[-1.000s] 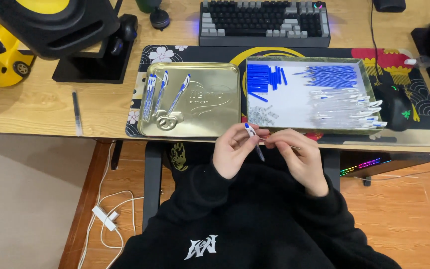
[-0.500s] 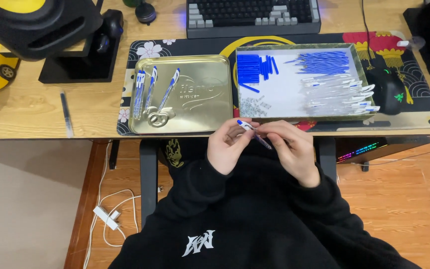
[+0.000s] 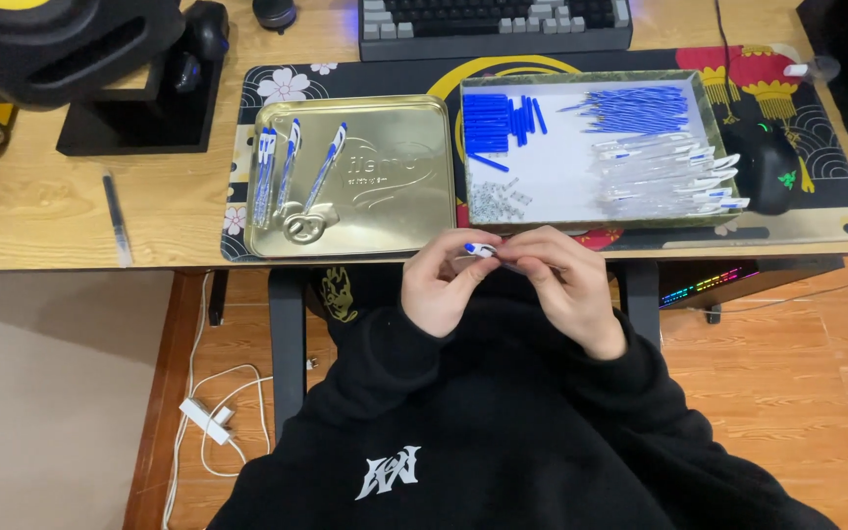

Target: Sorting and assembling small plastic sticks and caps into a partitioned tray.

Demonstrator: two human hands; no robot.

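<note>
Just below the middle of the frame I have a slim pen (image 3: 483, 251), clear plastic with a blue tip, pinched between both hands in front of the desk edge. My left hand (image 3: 447, 285) curls its fingertips around the blue end; my right hand (image 3: 563, 285) closes over the other end, so most of the barrel is hidden under my fingers. Both grips are closed tight on it, and it lies nearly level.

The desk (image 3: 41, 211) is pale wood with a straight front edge, and a dark patterned desk mat (image 3: 836, 211) with flowers and lanterns lies across it. Below the desk I see reddish wooden floor boards and a white cable.

Left of centre on the mat sits a shiny gold metal tin lid (image 3: 395, 196), rounded at the corners, holding three finished blue-and-white pens (image 3: 291, 167) side by side and a small metal ring piece. To its right a rectangular tray (image 3: 561, 182) with a white floor holds stubby blue caps (image 3: 493, 123) at its upper left, thin blue refills (image 3: 640, 108) at its upper right, clear barrels (image 3: 660, 177) below them and a heap of tiny springs (image 3: 495, 199) at its lower left.

A black mouse (image 3: 772, 167) lies right of the tray, and a keyboard (image 3: 493, 25) runs along the top.
</note>
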